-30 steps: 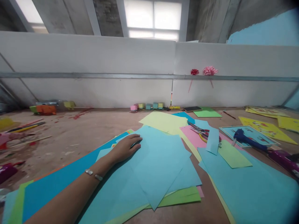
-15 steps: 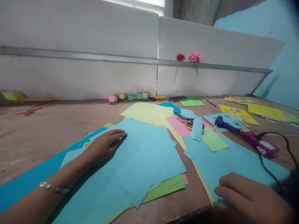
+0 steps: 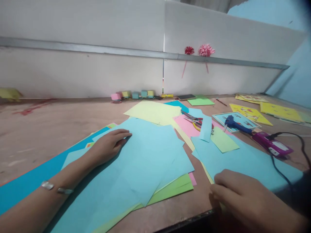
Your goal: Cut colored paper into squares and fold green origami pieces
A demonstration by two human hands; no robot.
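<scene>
1. A pale panel (image 3: 97, 74) backs the brown tabletop (image 3: 36, 129).
2. Light-blue sheets (image 3: 145, 152) lie overlapping at centre; the left hand (image 3: 108, 147) rests on them, fairly flat, fingers together.
3. At lower right, the right hand (image 3: 240, 194) is loosely curled; whether it grips anything, I cannot tell.
4. Right of centre lies a blue glue gun (image 3: 239, 127).
</scene>
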